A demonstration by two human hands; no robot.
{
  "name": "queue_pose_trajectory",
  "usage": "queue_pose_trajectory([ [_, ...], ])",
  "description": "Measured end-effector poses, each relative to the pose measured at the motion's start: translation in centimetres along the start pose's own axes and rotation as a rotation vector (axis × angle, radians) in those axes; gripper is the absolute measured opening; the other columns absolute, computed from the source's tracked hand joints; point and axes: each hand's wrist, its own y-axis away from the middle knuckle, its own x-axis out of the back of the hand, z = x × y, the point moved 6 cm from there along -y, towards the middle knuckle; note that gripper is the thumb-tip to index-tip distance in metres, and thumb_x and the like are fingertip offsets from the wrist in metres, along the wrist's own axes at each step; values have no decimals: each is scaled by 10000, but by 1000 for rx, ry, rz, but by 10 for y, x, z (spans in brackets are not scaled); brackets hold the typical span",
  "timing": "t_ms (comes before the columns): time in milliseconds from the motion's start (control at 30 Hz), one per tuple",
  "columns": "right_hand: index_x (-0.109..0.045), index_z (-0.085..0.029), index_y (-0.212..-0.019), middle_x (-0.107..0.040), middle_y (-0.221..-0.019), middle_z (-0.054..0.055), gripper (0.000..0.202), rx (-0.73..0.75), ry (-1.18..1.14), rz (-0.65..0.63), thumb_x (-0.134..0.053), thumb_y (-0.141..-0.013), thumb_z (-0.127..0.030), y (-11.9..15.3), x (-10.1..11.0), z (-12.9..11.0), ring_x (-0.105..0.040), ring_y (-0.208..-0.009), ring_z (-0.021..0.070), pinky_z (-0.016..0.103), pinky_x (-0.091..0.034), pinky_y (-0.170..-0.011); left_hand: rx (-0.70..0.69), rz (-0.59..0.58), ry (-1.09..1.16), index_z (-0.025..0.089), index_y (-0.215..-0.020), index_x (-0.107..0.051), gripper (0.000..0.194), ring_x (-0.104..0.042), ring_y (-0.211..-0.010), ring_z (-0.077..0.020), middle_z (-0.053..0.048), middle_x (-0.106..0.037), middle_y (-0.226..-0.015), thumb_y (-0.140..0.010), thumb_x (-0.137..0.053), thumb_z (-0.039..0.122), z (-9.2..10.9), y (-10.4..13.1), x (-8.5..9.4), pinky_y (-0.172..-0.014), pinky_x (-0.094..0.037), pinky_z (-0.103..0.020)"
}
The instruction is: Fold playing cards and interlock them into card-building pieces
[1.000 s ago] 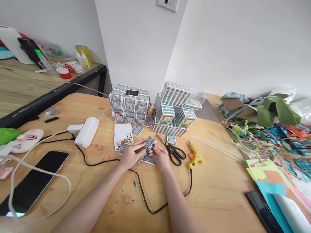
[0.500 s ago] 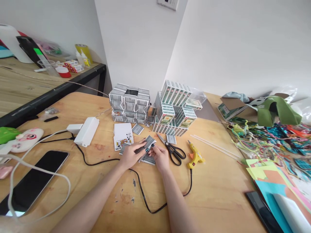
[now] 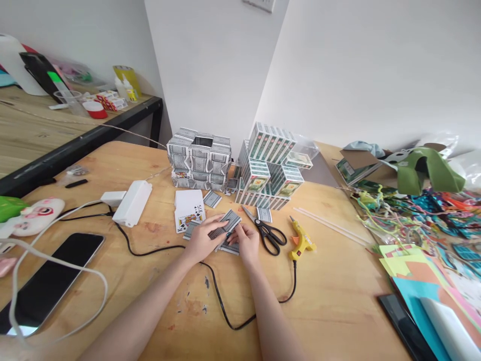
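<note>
A playing card (image 3: 230,218) with a grey patterned back is gripped between the fingers of my left hand (image 3: 203,241). The fingers of my right hand (image 3: 246,241) pinch its right edge. Beneath both hands lie more patterned cards (image 3: 230,248), partly covered. Just behind my left hand a pile of face-up cards (image 3: 187,208) shows a king and a five. Farther back stands a hollow block structure (image 3: 199,160) built from folded cards. To the right of my right hand lie black-handled scissors (image 3: 269,234) and a yellow glue gun (image 3: 300,240).
Stacked card boxes (image 3: 263,170) rise behind the scissors. Two glue sticks (image 3: 330,225) lie right of the glue gun. Its black cable (image 3: 221,301) loops below my hands. A white power adapter (image 3: 132,203) and a phone (image 3: 52,281) are left; coloured paper (image 3: 417,291) is right.
My right fingers have shifted slightly along the card's edge, and more of its patterned back shows. My left hand has barely moved. The view has shifted slightly.
</note>
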Motion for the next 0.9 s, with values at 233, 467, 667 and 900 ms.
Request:
queue_pose_trajectory([
  [233, -629, -129, -696, -645, -600, 54, 314, -39, -157, -253, -652, -660, -440, 3, -8, -4, -588, -488, 153, 264, -467, -481, -56, -38, 38, 224, -1081, -606, 352, -509, -1128, -235, -71, -547, -1226, -730, -590, 252, 10, 1, 7, -974, -410, -402],
  [467, -644, -130, -850, -651, -643, 45, 351, -5, -127, -255, -657, -670, -432, 3, -7, -5, -608, -558, 162, 273, -491, -531, -56, -86, 46, 237, -1146, -572, 413, -485, -1158, -229, -53, -521, -1263, -734, -584, 248, 9, 2, 6, -999, -388, -395],
  [667, -574, -209, -1034, -621, -979, 50, 419, 98, -109, -150, -685, -655, -352, 4, -7, -16, -595, -664, 133, 245, -498, -561, -33, -176, 180, 236, -1170, -554, 359, -472, -1173, -196, -33, -520, -1264, -818, -482, 253, 6, 2, 0, -1001, -387, -369],
  [900, -531, -201, -824, -549, -865, 8, 230, 235, -11, -86, -664, -675, -316, 2, -2, -21, -534, -680, 117, 219, -472, -563, 24, -202, 219, 223, -1114, -600, 325, -541, -1095, -206, -35, -603, -1164, -830, -459, 296, 6, 4, 0, -956, -428, -359],
])
